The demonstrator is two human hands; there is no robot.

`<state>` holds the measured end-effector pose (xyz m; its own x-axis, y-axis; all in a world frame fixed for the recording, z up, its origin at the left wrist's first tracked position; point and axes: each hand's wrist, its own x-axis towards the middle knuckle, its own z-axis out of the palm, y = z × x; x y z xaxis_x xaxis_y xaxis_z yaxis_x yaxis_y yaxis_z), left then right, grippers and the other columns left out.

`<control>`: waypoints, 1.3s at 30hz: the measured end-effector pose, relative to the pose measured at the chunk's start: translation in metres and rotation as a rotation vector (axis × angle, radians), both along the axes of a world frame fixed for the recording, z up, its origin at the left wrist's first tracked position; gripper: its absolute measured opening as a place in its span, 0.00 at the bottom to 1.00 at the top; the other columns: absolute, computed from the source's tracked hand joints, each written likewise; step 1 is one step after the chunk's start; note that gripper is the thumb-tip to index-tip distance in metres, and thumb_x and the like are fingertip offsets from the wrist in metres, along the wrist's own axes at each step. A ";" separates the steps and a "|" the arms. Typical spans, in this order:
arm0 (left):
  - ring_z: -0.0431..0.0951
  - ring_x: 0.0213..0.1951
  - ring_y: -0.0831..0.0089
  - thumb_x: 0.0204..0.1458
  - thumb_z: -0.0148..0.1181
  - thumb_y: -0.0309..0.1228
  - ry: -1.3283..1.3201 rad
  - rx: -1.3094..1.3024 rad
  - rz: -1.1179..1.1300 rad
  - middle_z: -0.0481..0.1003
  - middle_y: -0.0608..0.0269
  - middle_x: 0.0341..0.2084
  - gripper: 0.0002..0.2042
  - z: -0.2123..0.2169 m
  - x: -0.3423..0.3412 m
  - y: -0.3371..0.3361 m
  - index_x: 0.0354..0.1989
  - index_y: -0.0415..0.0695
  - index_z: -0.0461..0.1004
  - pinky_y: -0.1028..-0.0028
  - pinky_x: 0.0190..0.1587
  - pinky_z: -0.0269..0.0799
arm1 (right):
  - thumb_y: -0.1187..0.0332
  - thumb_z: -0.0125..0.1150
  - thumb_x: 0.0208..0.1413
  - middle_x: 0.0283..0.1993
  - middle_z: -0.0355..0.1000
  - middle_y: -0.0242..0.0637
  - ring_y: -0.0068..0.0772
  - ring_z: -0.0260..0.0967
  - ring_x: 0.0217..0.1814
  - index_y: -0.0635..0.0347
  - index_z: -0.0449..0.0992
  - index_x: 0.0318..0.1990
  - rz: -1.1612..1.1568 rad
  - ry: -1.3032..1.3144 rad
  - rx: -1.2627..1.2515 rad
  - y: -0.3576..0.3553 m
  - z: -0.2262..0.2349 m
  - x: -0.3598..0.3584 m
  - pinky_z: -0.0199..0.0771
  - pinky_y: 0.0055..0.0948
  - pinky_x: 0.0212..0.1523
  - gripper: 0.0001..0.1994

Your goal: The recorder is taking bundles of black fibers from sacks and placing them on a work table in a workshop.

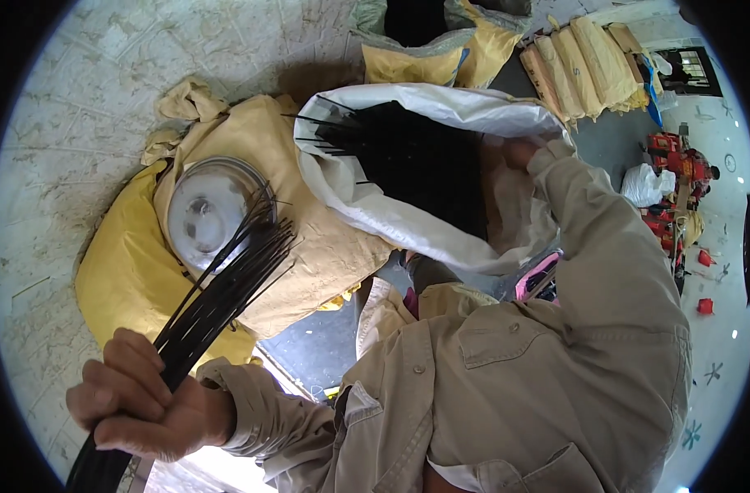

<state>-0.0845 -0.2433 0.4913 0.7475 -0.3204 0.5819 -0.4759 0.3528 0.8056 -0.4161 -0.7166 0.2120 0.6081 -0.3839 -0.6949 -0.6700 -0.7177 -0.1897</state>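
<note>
My left hand [149,398] is wrapped round a bundle of thin black strips [219,292], at the lower left. The bundle's far ends fan out over a round, clear-lidded container [210,209]. Its other end runs down past my fist and out of the picture. My right arm reaches across to a large white sack [342,201] with a wide mouth, full of similar black strips [416,160]. At the sack's right side, my right hand [520,153] is at the inner edge of the mouth; its fingers are mostly hidden in shadow.
A stuffed tan sack [301,263] lies under the container, beside a yellow sack [128,255]. Another opened sack [412,64] stands beyond. Several tan sacks [588,66] are stacked at the far right, near red machinery [675,164]. A rough pale wall [54,164] runs along the left.
</note>
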 end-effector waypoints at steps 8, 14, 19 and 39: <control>0.47 0.13 0.85 0.59 0.41 0.42 0.063 -0.051 0.126 0.47 0.75 0.09 0.18 0.001 -0.007 -0.019 0.16 0.50 0.54 0.81 0.20 0.46 | 0.63 0.49 0.51 0.40 0.70 0.44 0.37 0.68 0.36 0.59 0.72 0.43 0.299 0.010 -0.321 0.010 -0.025 0.003 0.69 0.37 0.40 0.14; 0.47 0.14 0.85 0.58 0.41 0.42 0.077 -0.045 0.186 0.48 0.74 0.10 0.17 0.003 -0.012 -0.021 0.18 0.49 0.56 0.81 0.21 0.45 | 0.61 0.46 0.55 0.47 0.67 0.40 0.34 0.67 0.42 0.57 0.66 0.50 -0.114 -0.243 0.176 -0.014 -0.063 0.017 0.68 0.35 0.45 0.17; 0.47 0.15 0.85 0.58 0.42 0.40 0.078 -0.060 0.179 0.48 0.74 0.10 0.16 0.002 -0.014 -0.030 0.20 0.48 0.59 0.81 0.21 0.45 | 0.58 0.43 0.59 0.52 0.65 0.36 0.32 0.65 0.48 0.56 0.61 0.57 -0.489 -0.436 0.568 -0.042 -0.080 0.004 0.66 0.34 0.49 0.21; 0.46 0.15 0.84 0.56 0.45 0.36 0.047 -0.087 0.320 0.46 0.74 0.10 0.14 0.001 -0.040 -0.052 0.20 0.43 0.64 0.79 0.22 0.45 | 0.63 0.56 0.47 0.65 0.44 0.51 0.44 0.36 0.70 0.62 0.46 0.63 -0.022 -0.562 0.216 0.067 -0.045 0.011 0.34 0.36 0.67 0.37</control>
<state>-0.1243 -0.2950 0.4920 0.8290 -0.0159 0.5591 -0.5364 0.2604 0.8028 -0.4050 -0.6491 0.1672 0.8983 -0.2864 -0.3333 -0.4392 -0.6106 -0.6590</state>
